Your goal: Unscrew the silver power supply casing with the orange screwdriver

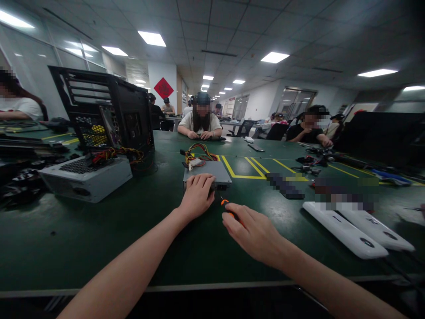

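Observation:
In the middle of the green table lies a small grey computer power supply [219, 172], with its socket end towards me. My left hand [197, 192] is closed over its near left corner, fingers bent across the top and front edge. A bundle of coloured cables with a white connector [194, 164] rests on the unit's back part. Pinched in my right hand [254, 228] is a screwdriver [225, 203] with an orange and black handle. Its thin tip points up towards the unit's front, just below the socket; whether it touches cannot be made out.
To the left stand a black computer case [109, 106] and a larger grey power supply [96, 181]. A dark, partly blurred phone-like object [285, 186] and two white devices [345, 230] lie right. A person [201, 119] sits opposite; others sit further off.

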Available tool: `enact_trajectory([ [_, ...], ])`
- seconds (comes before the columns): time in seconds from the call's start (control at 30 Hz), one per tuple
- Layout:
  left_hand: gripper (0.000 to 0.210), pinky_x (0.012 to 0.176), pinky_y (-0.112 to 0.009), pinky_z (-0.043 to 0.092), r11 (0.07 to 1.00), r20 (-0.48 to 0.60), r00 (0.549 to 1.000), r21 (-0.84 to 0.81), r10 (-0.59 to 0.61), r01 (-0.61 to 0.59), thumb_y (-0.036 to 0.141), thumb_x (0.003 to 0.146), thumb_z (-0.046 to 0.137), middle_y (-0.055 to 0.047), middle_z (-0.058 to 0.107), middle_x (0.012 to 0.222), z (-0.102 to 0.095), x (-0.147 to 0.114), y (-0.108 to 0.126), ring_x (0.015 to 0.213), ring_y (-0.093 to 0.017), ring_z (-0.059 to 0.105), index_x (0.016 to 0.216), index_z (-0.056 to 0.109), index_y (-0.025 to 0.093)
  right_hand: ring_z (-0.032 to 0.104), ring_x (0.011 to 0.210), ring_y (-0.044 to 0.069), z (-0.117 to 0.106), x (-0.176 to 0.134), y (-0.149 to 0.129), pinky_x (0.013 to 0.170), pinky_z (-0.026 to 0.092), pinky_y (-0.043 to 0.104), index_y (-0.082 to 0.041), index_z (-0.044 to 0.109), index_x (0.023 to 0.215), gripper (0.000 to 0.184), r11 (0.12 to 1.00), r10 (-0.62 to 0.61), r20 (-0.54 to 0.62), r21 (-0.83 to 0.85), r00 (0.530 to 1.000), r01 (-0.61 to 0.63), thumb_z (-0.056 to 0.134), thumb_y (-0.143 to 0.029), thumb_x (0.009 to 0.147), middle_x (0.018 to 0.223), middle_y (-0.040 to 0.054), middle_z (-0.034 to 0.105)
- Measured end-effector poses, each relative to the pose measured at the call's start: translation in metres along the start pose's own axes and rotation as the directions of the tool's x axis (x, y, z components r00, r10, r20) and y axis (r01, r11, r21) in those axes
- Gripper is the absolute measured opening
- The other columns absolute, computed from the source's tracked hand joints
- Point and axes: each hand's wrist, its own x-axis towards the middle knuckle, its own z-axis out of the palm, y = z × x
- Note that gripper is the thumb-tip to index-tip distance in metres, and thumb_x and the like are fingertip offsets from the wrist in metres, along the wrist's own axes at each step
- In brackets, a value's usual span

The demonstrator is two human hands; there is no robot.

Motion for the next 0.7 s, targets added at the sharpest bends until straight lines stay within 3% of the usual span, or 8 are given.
enact_trajectory([
  [0.1,0.037,0.093,-0.039,0.029,1.000,0.004,1.000,0.002,0.005,-0.005,0.021,0.077,0.049,-0.009,0.051,0.120,0.000,0.000,0.000,0.112,-0.023,0.042,0.114,0.047,0.018,0.058,0.067,0.013,0.009,-0.014,0.019,0.057,0.047,0.023,-0.016,0.052,0.095,0.016,0.991,-0.134,-0.126,0.004,0.983,0.135,0.053,-0.015,0.079,0.095,0.0132,0.060],
  [0.2,0.036,0.093,-0.039,0.028,1.000,0.005,1.000,-0.006,0.010,-0.010,0.021,0.078,0.048,-0.009,0.051,0.119,0.000,0.000,0.000,0.112,-0.023,0.042,0.114,0.047,0.018,0.058,0.071,0.012,0.018,-0.026,0.023,0.058,0.048,0.022,-0.015,0.051,0.088,0.011,0.989,-0.076,-0.217,0.107,0.973,0.101,0.053,-0.014,0.077,0.096,0.0133,0.059],
  [0.37,0.037,0.092,-0.040,0.029,1.000,0.003,1.000,-0.012,-0.006,0.006,0.021,0.077,0.049,-0.009,0.051,0.118,0.001,0.000,0.001,0.110,-0.024,0.043,0.114,0.047,0.019,0.058,0.091,0.019,0.019,-0.030,0.011,0.062,0.050,0.026,-0.014,0.048,0.096,0.020,0.968,-0.007,-0.169,0.246,0.986,0.049,0.042,-0.012,0.077,0.103,0.0170,0.056],
  [0.53,0.037,0.091,-0.040,0.030,1.000,-0.010,1.000,-0.008,-0.010,0.010,0.021,0.077,0.050,-0.009,0.052,0.116,0.001,0.000,0.002,0.107,-0.023,0.044,0.113,0.048,0.019,0.061,0.082,0.014,0.018,-0.020,0.008,0.063,0.051,0.023,-0.017,0.048,0.096,0.015,0.974,0.062,-0.192,0.224,0.980,-0.017,0.049,-0.014,0.081,0.100,0.0124,0.060],
  [0.7,0.035,0.091,-0.039,0.030,1.000,-0.005,1.000,-0.006,-0.014,0.014,0.021,0.077,0.049,-0.008,0.052,0.116,0.002,0.002,0.002,0.108,-0.023,0.044,0.112,0.048,0.019,0.058,0.092,0.018,0.019,-0.026,0.015,0.066,0.052,0.029,-0.015,0.045,0.100,0.019,0.892,0.217,-0.200,0.439,0.955,-0.110,0.046,-0.014,0.081,0.104,0.0151,0.055],
])
